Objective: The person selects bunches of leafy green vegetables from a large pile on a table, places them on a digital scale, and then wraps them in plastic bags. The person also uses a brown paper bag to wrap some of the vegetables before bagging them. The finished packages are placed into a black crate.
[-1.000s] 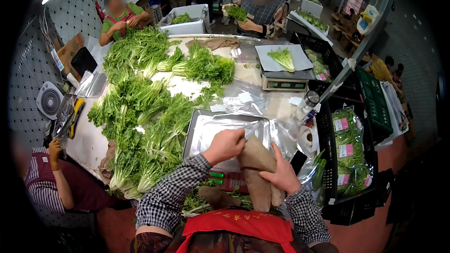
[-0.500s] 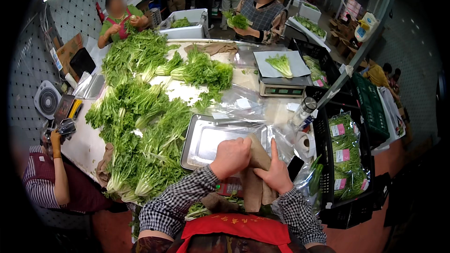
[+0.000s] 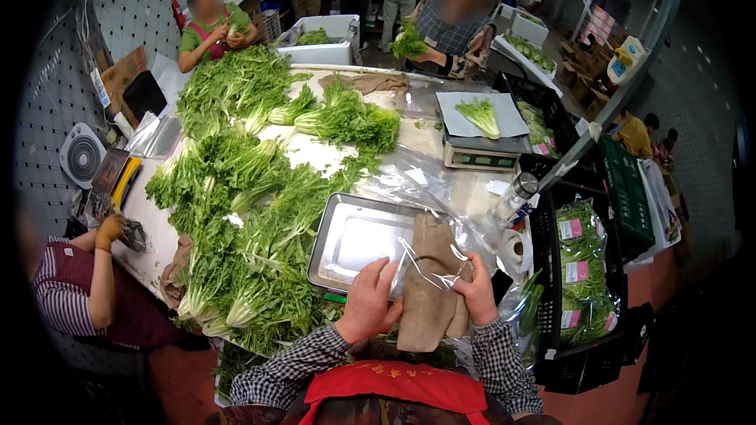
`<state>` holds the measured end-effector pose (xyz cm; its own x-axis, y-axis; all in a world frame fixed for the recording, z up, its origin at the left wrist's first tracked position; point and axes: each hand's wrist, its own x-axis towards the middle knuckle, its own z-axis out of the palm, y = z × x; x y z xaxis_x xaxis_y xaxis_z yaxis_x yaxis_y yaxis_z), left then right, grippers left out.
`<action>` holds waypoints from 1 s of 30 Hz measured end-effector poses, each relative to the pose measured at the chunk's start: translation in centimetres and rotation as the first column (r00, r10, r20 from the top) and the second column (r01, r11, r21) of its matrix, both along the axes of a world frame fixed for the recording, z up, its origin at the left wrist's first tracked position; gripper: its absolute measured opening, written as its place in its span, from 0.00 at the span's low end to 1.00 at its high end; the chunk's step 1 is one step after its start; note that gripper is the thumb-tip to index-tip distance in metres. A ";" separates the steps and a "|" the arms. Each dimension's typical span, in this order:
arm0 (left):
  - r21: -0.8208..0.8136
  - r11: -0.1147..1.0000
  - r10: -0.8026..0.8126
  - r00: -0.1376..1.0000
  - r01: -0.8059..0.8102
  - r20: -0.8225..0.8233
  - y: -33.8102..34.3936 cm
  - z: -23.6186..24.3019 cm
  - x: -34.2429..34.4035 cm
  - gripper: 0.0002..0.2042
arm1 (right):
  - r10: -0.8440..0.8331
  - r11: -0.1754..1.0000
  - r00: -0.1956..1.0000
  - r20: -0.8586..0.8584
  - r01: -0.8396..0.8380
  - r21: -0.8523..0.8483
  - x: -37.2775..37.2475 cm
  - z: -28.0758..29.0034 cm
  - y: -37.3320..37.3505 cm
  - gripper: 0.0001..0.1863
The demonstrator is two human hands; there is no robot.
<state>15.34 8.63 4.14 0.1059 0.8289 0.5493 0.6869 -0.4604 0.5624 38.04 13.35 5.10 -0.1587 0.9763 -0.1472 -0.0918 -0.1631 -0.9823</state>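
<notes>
A clear plastic bag (image 3: 426,266) lies between my hands, over a brown cloth (image 3: 425,319). My right hand (image 3: 477,293) pinches the bag's right side between thumb and fingers. At the bag's left, my left hand (image 3: 368,304) has its fingers stretched out and thumb apart, beside the cloth. Its fingertips come close to the bag's edge; whether they touch it I cannot tell. The cloth's far end lies over the right part of a shallow metal tray (image 3: 346,240). Under the tray's near edge, a green-lit display (image 3: 335,297) shows.
Leafy greens (image 3: 244,220) heap across the table's left. A scale (image 3: 484,149) holds one bunch at the far right. Bagged greens fill a black crate (image 3: 555,330) on my right, near a tape roll (image 3: 512,248) and a metal-capped bottle (image 3: 520,189). Co-workers stand around the table.
My left hand has let go of the cloth and moved down and left, opening. The cloth now lies flatter, partly over the tray. My right hand now grips a clear bag.
</notes>
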 end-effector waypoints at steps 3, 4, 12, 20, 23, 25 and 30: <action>-0.206 0.973 -0.051 0.971 0.101 0.234 0.5 -4.2 -0.7 0.24 | 0.110 0.994 0.993 -0.049 -0.111 -0.012 -0.2 -0.4 -0.4 0.23; -0.280 0.946 -0.073 0.949 0.163 0.305 0.7 -4.4 -0.9 0.23 | 0.122 0.992 0.990 -0.067 -0.125 -0.034 -0.4 -0.6 -0.4 0.24; -0.493 0.690 -0.270 0.821 0.530 0.504 -1.7 -3.6 -2.3 0.13 | -0.158 0.974 0.962 -0.222 0.115 -0.197 -2.1 -1.7 -0.8 0.35; -0.257 0.929 -0.278 0.960 0.267 -0.008 -5.3 4.0 -2.3 0.11 | 0.027 1.000 0.989 0.144 -0.027 -0.006 -1.2 -3.4 -0.8 0.30; 0.060 0.989 -0.125 0.978 0.137 -0.170 -1.9 5.4 -0.4 0.18 | 0.004 0.980 0.882 0.470 -0.097 0.173 -2.5 -1.3 -1.0 0.32; 0.195 0.971 -0.094 0.972 0.137 -0.214 -0.1 4.0 0.0 0.19 | 0.000 0.962 0.848 0.530 -0.145 0.233 -2.8 -0.9 -1.0 0.31; 0.143 0.968 -0.153 0.936 0.207 -0.317 1.6 0.1 -0.1 0.13 | 0.067 0.948 0.813 0.579 -0.233 0.218 -2.6 0.7 -1.0 0.47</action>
<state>15.29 10.28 4.22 0.4268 0.6765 0.6002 0.7080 -0.6629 0.2437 35.49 12.38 5.77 -0.2777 0.9607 0.0050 0.4880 0.1455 -0.8606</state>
